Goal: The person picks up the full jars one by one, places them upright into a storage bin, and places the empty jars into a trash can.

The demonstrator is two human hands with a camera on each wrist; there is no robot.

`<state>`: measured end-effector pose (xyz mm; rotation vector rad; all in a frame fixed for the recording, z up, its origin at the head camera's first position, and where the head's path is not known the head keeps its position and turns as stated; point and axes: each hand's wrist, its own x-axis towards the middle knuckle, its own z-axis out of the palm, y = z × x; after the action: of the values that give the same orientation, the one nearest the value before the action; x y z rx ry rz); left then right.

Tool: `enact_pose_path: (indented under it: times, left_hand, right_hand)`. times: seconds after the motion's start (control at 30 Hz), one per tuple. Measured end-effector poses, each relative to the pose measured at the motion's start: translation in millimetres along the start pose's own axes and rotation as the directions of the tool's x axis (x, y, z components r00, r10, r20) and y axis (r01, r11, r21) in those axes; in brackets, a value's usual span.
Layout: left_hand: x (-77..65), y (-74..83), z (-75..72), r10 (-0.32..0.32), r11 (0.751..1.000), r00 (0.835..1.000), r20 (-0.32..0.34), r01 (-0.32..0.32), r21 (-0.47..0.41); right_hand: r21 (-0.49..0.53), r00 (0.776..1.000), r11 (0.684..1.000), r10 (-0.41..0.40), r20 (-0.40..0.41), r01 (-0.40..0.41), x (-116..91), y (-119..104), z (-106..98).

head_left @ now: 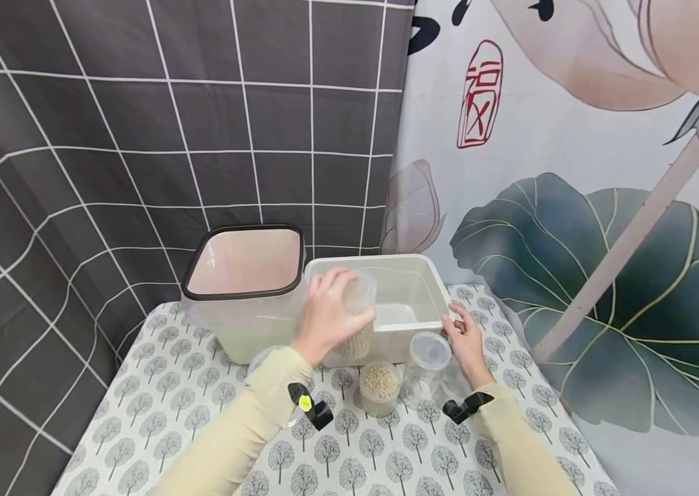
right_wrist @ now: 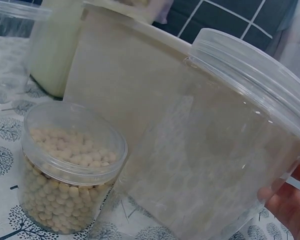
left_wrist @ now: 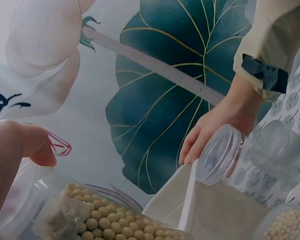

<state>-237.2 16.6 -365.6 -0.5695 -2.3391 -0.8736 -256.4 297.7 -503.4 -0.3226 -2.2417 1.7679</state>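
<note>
My left hand (head_left: 331, 317) grips a clear lidded jar (head_left: 358, 337) of round tan beans, held over the front side of a white rectangular bin (head_left: 411, 327). Fingers and thumb wrap the jar's upper part; a whitish patch marks its side in the left wrist view. My right hand (head_left: 466, 344) holds the bin's front right corner at the rim. Just left of that hand stands an empty clear jar (right_wrist: 190, 160) with a lid (left_wrist: 220, 155). Beside it on the cloth is a shorter clear jar (right_wrist: 67, 175) filled with pale beans.
A tall pale bin (head_left: 244, 310) with a black rim stands left of the white bin. Another clear jar (right_wrist: 12, 55) sits in front of it, partly covered by my left sleeve in the head view. A tree-patterned cloth (head_left: 200, 413) covers the table; fabric hangs behind.
</note>
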Motion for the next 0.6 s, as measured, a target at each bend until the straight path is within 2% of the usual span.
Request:
enact_pose_path:
  times: [0.23,0.43,0.6]
  left_hand:
    - [21.9,-2.6,13.2,0.057,0.998,0.997,-0.056,-0.057,-0.002]
    - [35.5,-8.7,25.0,0.044,0.999,0.997,-0.059,-0.044,0.003]
    - [41.0,-15.0,35.2,0.020,1.000,0.997,-0.072,-0.019,0.002]
  right_hand:
    - [0.001,1.000,1.000,0.002,0.020,-0.002,0.4,-0.8,-3.2]
    - [0.019,1.000,1.000,-0.023,0.014,0.022,0.3,0.1,-2.7]
    - [0.010,0.999,0.999,-0.040,0.006,0.040,-1.0,2.5,-0.4]
